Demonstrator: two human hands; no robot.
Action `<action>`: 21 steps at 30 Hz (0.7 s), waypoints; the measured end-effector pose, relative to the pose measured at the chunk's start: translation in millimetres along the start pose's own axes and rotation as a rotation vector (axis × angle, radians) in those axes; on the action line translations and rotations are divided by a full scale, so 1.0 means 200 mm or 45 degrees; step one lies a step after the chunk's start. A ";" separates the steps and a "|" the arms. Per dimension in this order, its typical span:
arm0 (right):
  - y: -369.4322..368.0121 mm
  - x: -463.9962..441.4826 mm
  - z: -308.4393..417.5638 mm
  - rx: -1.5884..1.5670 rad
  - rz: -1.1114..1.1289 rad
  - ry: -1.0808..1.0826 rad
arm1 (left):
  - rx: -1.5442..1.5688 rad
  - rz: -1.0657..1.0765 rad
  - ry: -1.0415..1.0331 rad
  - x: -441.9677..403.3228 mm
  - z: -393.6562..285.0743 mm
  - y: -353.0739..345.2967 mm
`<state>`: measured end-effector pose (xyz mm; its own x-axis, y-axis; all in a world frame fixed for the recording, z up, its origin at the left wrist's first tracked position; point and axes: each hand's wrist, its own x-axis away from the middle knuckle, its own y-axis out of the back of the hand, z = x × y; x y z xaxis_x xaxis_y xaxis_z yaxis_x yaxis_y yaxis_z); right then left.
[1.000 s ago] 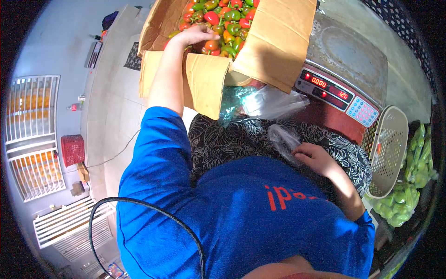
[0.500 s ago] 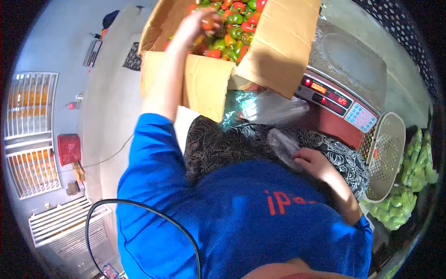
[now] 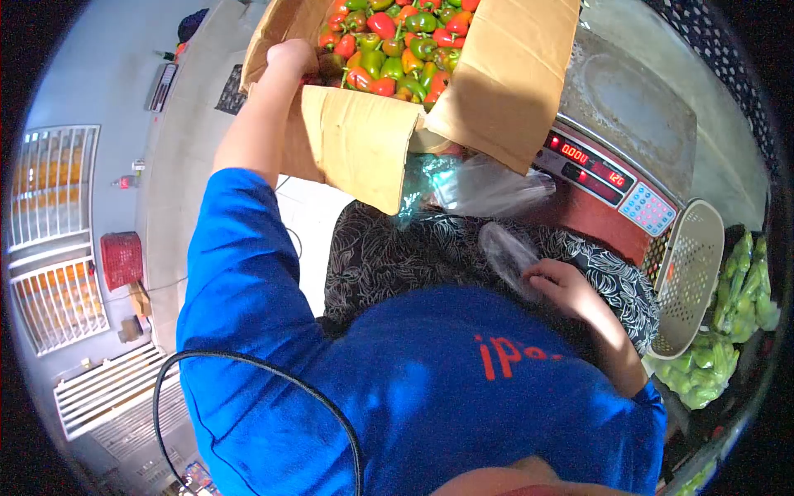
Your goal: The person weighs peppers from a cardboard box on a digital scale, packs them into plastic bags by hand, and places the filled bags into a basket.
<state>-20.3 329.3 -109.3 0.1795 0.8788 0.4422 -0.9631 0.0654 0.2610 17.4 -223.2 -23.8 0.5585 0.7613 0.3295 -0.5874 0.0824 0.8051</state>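
Observation:
A cardboard box (image 3: 356, 136) with its flaps folded out stands ahead of me, filled with small red and green peppers (image 3: 397, 50). Reaching over its near left side, my left hand (image 3: 291, 58) is bent down into the left corner, beside the peppers. Its fingers are hidden, so whether it holds one does not show. Low over my patterned black-and-white garment (image 3: 397, 256), my right hand (image 3: 562, 285) pinches the edge of a clear plastic bag (image 3: 506, 255). That bag looks slack, and I cannot make out anything inside it.
Right of the box is a digital scale (image 3: 628, 107) with lit red digits. More clear plastic bags (image 3: 496, 186) lie below the box flaps. A pale perforated basket (image 3: 688, 273) and bagged green vegetables (image 3: 701, 368) stand at far right. A black cable (image 3: 273, 376) loops at lower left.
My left hand has moved left and slightly down, from over the peppers to the box's left corner. My right hand stays on the plastic bag, almost unmoved.

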 end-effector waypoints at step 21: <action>0.03 0.01 -0.04 -0.262 -0.040 0.045 | 0.300 -0.715 -0.030 0.23 0.00 0.11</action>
<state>-28.5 335.1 -114.4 0.2066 0.8906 0.4052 -0.9784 0.1851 0.0919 29.9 -187.1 9.4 0.7597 0.6280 -0.1685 -0.0555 0.3208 0.9455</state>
